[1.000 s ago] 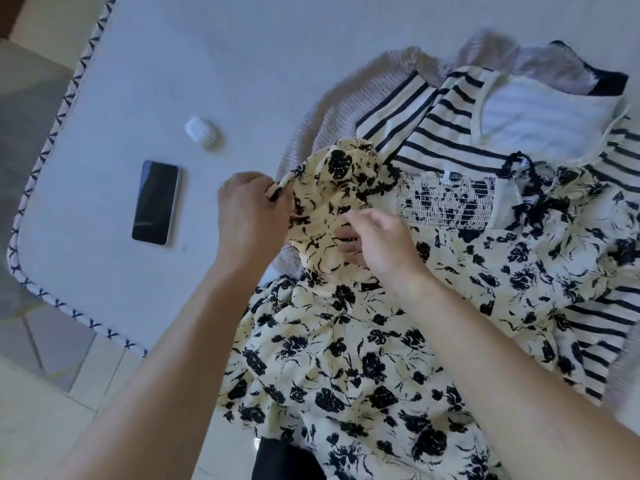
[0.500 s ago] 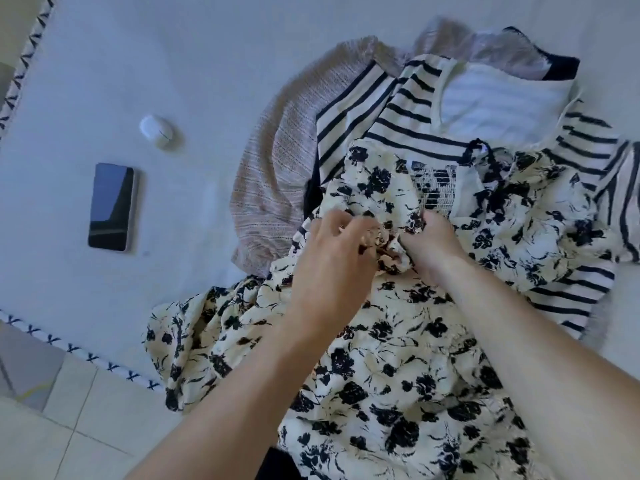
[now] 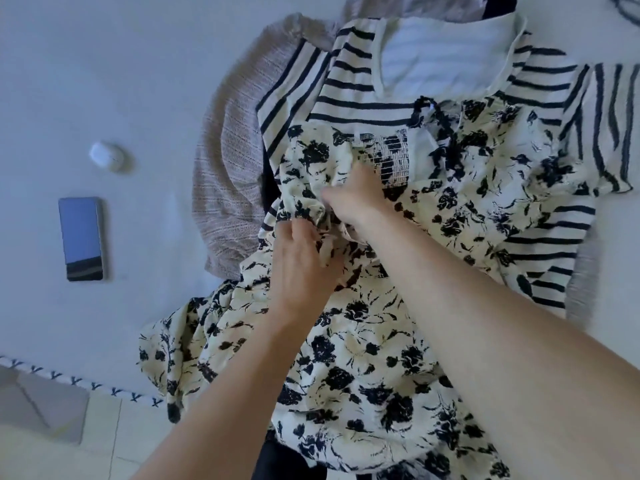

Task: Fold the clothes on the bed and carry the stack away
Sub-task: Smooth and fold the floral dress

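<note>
Fingers of both hands bunch floral dress [image 3: 363,358] on white bed [image 3: 138,64]; tiled floor [image 3: 69,455].

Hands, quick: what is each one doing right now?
Left hand: fingers curled into a bunched fold of the floral dress.
Right hand: pinching the same dress by the smocked panel.

Two bare forearms rise from the lower edge of the frame toward its middle. No sleeve covers either one up to the frame edge. The left hand [image 3: 300,268] and right hand [image 3: 356,195] are bare.
</note>
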